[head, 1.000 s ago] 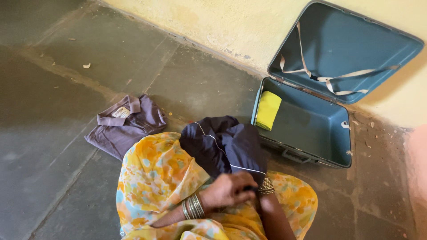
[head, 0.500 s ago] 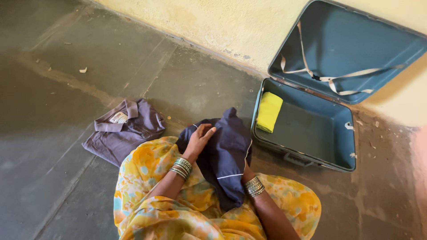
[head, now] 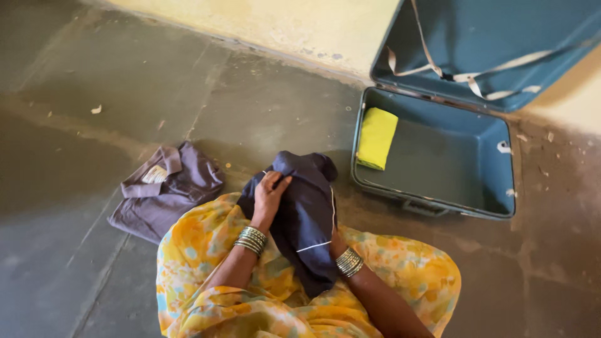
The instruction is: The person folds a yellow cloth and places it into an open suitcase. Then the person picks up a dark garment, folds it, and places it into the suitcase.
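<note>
A person sits on a grey stone floor (head: 75,263) with legs draped in a yellow and orange floral cloth (head: 206,250), seen from above by a head-worn camera. Across the lap lies a dark navy garment with thin white piping (head: 307,213), bunched and partly folded, its upper end resting near the knees and pointing toward the wall. The left hand (head: 269,191), with a stack of metal bangles on the wrist, lies flat on the upper left part of the navy garment, fingers curled lightly over a fold and pressing it down. The right hand (head: 333,241) is mostly hidden under the garment's lower right edge; only the bangled wrist shows, so whether it grips the cloth cannot be told. Toward the far right corner of the floor, against the pale yellow wall (head: 282,25), an open blue hard-shell suitcase (head: 510,172) rests with its lid leaning back on the wall and pale straps hanging loose inside the lid. One folded yellow-green cloth (head: 377,138) already lies in the left end of the suitcase base; the rest of the base shows bare lining. To the left of the person, on the floor, a folded greyish-purple collared shirt (head: 166,194) with a pale label at the neck lies outside the suitcase. Judging by this layout, one piece is packed, the navy garment is mid-fold, and the purple shirt is not yet in the case.
</note>
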